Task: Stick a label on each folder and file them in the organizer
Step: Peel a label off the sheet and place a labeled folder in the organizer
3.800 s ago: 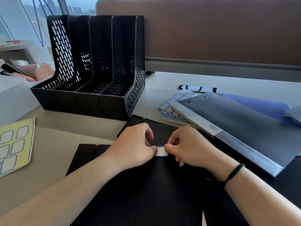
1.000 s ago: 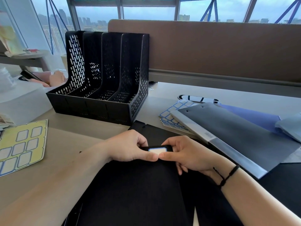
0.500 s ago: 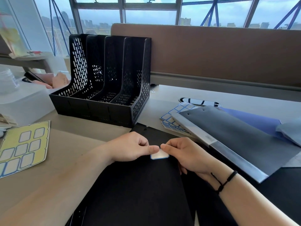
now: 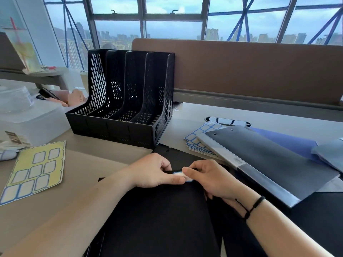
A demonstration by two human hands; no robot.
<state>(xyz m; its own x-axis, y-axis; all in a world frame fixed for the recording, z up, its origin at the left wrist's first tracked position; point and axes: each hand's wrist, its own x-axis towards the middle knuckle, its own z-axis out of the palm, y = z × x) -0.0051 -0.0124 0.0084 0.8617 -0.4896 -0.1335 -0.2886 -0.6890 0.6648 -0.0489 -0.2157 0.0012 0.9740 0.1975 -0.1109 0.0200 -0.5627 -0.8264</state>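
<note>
A black folder [image 4: 159,216] lies in front of me on the desk. A white label with a blue border [image 4: 182,176] sits at the folder's far edge. My left hand [image 4: 156,171] holds that edge, its thumb pressing on the label's left part. My right hand [image 4: 209,178] grips the edge from the right, with its thumb on the label's right end. The black four-slot organizer [image 4: 126,101] stands behind, its slots holding nothing. A grey folder [image 4: 267,160] lies at the right on a blue folder [image 4: 289,143].
A yellow label sheet [image 4: 35,169] lies at the left. A stack of blue-bordered label sheets [image 4: 200,138] sticks out from under the grey folder. A clear plastic box [image 4: 27,115] stands at far left. A brown partition [image 4: 250,71] runs along the desk's back.
Both thumbs have kept working over the label at the folder's far edge, and the right thumb has slid onto it. The view has tilted upward.
</note>
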